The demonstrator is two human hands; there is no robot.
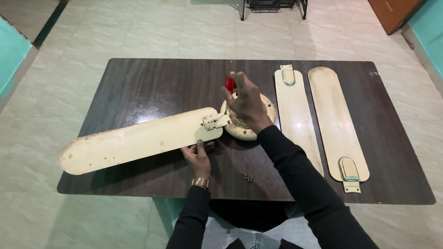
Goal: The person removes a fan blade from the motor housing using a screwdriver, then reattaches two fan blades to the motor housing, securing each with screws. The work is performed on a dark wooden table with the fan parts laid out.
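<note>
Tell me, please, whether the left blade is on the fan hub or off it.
On: the blade has its bracket meeting the hub; whether screwed tight, cannot tell.

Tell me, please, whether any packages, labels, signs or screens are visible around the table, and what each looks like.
None in view: the dark wooden table carries only cream fan blades, the round fan motor and loose screws, all without a readable label.

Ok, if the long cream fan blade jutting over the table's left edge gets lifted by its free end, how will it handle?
The long cream fan blade looks flat, thin and straight, so probably stiff with slight flex. Its glossy face may be slippery. Its bracket meets the round cream motor hub, so lifting would likely drag or tilt that hub.
</note>
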